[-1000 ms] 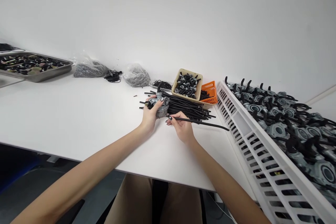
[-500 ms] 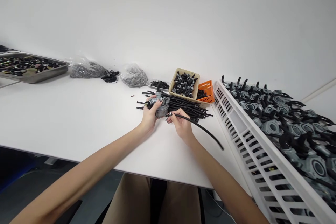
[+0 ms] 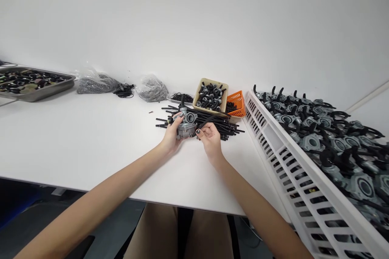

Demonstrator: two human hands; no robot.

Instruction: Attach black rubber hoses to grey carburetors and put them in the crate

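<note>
A grey metal carburetor (image 3: 186, 126) with a black rubber piece on top is held upright above the white table. My left hand (image 3: 172, 135) is closed around its left side, the thumb lying on the front. At the carburetor's lower right, my right hand (image 3: 209, 139) pinches a black rubber hose (image 3: 209, 119), which slants up to the right from the fingers. The hose end by the carburetor is partly hidden by my fingers, so I cannot tell whether it sits on a fitting. Behind both hands lies a pile of black hoses (image 3: 232, 128).
A white slatted crate (image 3: 270, 139) full of carburetors (image 3: 311, 142) stands at right. Behind the hoses are a beige bin (image 3: 225, 99) of small parts and an orange basket (image 3: 240, 103). Plastic bags (image 3: 152, 88) and a metal tray (image 3: 57, 88) line the wall at left.
The hose in my right hand has swung from trailing down to the right to slanting up to the right. My right hand has turned, still beside the carburetor.
</note>
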